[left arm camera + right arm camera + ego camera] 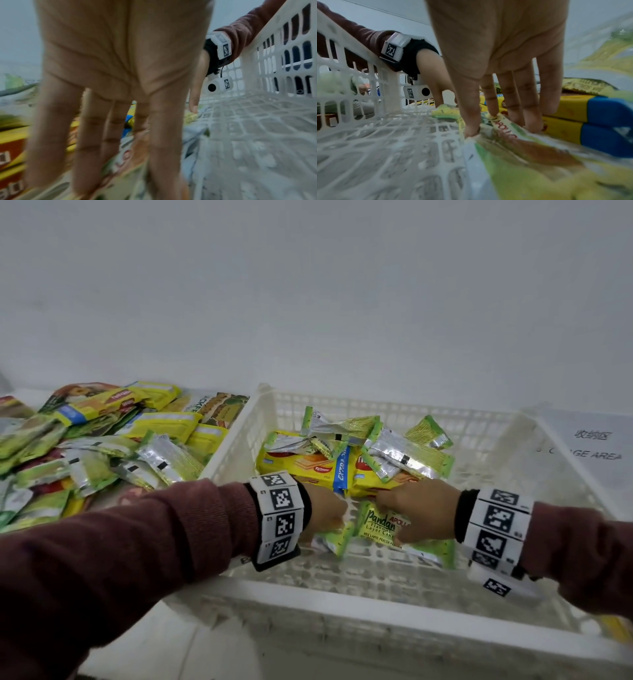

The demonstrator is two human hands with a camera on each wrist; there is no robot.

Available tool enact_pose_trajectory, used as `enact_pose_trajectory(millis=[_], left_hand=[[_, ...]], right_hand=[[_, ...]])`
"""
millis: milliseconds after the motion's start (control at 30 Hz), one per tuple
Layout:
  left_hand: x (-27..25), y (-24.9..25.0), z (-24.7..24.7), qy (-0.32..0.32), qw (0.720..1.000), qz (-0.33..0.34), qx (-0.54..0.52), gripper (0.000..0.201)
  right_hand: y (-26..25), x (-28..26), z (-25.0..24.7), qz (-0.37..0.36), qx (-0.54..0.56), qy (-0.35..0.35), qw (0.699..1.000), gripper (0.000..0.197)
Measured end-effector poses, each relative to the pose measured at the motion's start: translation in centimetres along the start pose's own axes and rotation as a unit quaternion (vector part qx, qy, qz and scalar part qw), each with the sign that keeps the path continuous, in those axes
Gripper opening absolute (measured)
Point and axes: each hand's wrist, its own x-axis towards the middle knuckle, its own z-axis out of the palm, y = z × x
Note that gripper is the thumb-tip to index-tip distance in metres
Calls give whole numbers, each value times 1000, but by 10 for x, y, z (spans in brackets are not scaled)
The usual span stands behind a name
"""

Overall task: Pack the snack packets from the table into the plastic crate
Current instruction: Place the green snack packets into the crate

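Note:
A white plastic crate [342, 601] stands before me, and both hands are inside it. My right hand [416, 508] presses straight fingers onto a green Pandan cake packet [378, 525] lying on the crate floor [385, 148]; the same packet [530, 155] shows under the fingertips [530, 124]. My left hand [325, 515] rests straight fingers [89, 148] on another green packet [337, 544] beside it. Behind them lie yellow wafer packets [301, 465] and several green and silver packets [404, 453]. A pile of loose packets [102, 440] covers the table to the left.
The crate's lattice wall [283, 54] stands close on the near side. A paper sign [596, 446] lies on the table right of the crate. A plain wall rises behind. The crate's right half shows bare floor.

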Motion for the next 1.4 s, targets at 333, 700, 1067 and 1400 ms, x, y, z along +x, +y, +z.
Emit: enact_pose_trajectory(millis=[333, 700, 1067, 1400], left_hand=[[-10, -12, -11, 35, 997, -70, -7, 45], [-16, -10, 3, -121, 989, -32, 83, 109], [-22, -5, 11, -101, 984, -76, 127, 114], [-10, -21, 4, -121, 989, -54, 62, 107]], right_hand=[[-8, 0, 0, 3, 16, 56, 998, 43], [-13, -16, 0, -23, 65, -118, 991, 71], [-38, -15, 6, 13, 96, -128, 987, 80], [-43, -14, 6, 5, 55, -87, 995, 77]])
